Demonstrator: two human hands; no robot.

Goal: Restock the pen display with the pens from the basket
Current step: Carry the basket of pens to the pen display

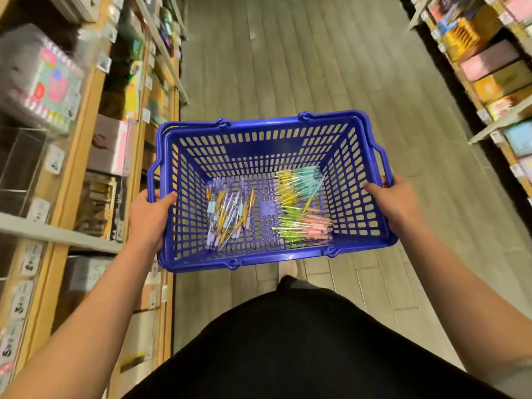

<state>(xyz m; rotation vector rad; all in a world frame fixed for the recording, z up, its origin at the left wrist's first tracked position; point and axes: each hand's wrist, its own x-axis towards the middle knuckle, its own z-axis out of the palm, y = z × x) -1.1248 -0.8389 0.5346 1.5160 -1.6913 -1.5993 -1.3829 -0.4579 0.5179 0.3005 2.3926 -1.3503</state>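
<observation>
I carry a blue plastic basket (259,148) level in front of me over the aisle floor. My left hand (149,217) grips its left rim and my right hand (394,203) grips its right rim. On the basket's bottom lie several pens: a loose pile with purple, blue and orange ends (227,217) at the left, a yellow and teal bundle (299,182) at the back right, and a green and pink bundle (302,228) at the front right. No pen display is identifiable in this blurred view.
Wooden shelves (83,131) with boxed stationery and price tags line the left side close to the basket. More shelves (489,70) with coloured boxes run along the right. A grey plank floor (302,53) stretches ahead between them.
</observation>
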